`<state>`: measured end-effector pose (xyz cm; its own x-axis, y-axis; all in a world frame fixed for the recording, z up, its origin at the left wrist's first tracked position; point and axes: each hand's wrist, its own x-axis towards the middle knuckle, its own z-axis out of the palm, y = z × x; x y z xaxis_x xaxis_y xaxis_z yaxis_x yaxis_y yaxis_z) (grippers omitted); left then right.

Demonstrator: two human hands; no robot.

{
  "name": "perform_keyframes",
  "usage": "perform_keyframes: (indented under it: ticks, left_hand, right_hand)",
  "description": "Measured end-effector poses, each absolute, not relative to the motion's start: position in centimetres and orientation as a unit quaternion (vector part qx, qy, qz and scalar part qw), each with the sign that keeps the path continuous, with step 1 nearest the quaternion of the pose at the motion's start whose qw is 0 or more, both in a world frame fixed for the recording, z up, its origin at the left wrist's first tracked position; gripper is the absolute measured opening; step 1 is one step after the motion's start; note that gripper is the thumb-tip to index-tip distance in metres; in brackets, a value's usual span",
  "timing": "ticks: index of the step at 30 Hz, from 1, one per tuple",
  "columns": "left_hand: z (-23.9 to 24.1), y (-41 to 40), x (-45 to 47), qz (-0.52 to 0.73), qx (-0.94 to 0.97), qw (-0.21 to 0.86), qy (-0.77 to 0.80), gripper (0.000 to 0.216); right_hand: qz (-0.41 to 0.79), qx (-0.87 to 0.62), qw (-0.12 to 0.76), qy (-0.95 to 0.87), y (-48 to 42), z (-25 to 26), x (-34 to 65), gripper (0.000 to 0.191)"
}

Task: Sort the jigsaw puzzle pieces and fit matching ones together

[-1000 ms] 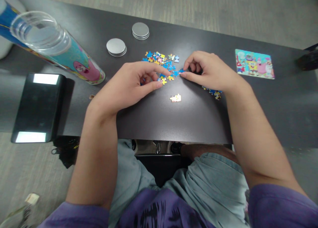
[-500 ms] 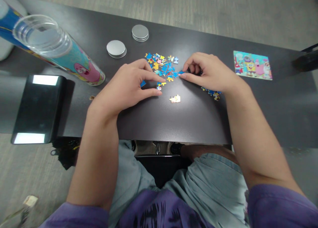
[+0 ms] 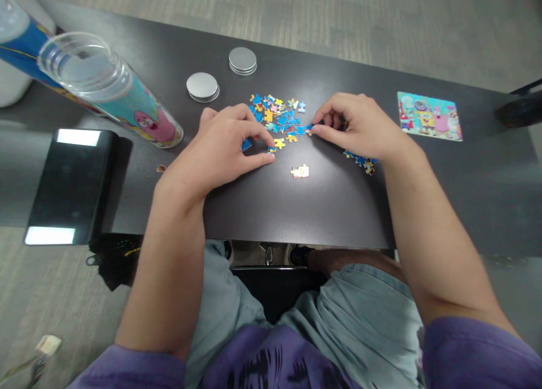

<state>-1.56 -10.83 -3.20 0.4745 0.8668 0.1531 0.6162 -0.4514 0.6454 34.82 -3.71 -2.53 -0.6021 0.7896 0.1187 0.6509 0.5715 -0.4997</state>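
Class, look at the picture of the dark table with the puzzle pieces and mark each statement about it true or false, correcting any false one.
1. Both hands rest on the table. True.
2. The loose puzzle pieces lie between the left hand and right hand. True.
3. Three round metal lids lie beyond the pieces. False: two lids show.
4. The finished picture card lies left of the hands. False: it lies to the right.

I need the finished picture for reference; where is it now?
The picture lies flat on the table's far right, beyond the right hand.
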Motion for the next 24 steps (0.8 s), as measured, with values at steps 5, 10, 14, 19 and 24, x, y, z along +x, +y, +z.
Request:
perform_keyframes:
  ticks: [5, 10, 14, 19, 24]
  left_hand:
    - [-3.4, -10.5, -1.9, 0.251, 0.812, 0.224, 0.476, 0.022]
    - [-2.9, -10.3, -1.5, 0.355, 0.813, 0.215, 0.409, 0.011]
    - [-1.8, -12.9, 2.9, 0.472, 0.817, 0.169, 0.284, 0.022]
    - [-0.2, -18.2, 14.2, 0.450, 0.887, 0.086, 0.059, 0.044]
    - [-0.4, -22.8, 25.2, 0.256, 0.942, -0.019, -0.218, 0.075]
  right_hand:
    - [0.210, -0.408, 0.176, -0.871, -3.7, -2.6, 34.7, 0.020]
    - [0.207, -0.402, 0.160, -0.877, -3.8, -2.7, 34.4, 0.021]
    - [0.185, -0.407, 0.171, -0.878, -4.1, -3.3, 34.1, 0.015]
    - [0.173, -0.408, 0.180, -0.878, -4.4, -3.6, 33.5, 0.012]
    - [0.162, -0.410, 0.186, -0.878, -4.5, -3.6, 33.1, 0.014]
